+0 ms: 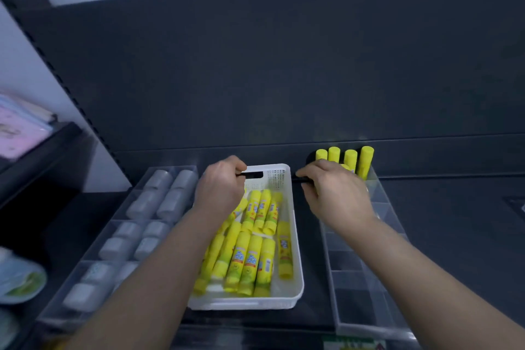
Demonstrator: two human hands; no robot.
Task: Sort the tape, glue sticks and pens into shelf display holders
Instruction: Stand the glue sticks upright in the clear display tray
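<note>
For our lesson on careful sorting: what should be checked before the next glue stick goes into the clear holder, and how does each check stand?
1. Glue sticks waiting in white basket: ok, many.
2. Standing glue sticks in right holder: ok, four upright at the back.
3. Free compartments: ok, front ones look empty.
4. Right hand holds a stick: cannot tell.
5. Left hand grips white basket: cannot tell.

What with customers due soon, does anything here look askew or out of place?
Nothing looks spilled or damaged. The glue sticks in the white basket lie loosely piled, several slanted across each other, unlike the upright sticks at the far end of the clear holder on the right. Blur hides finer detail.
</note>
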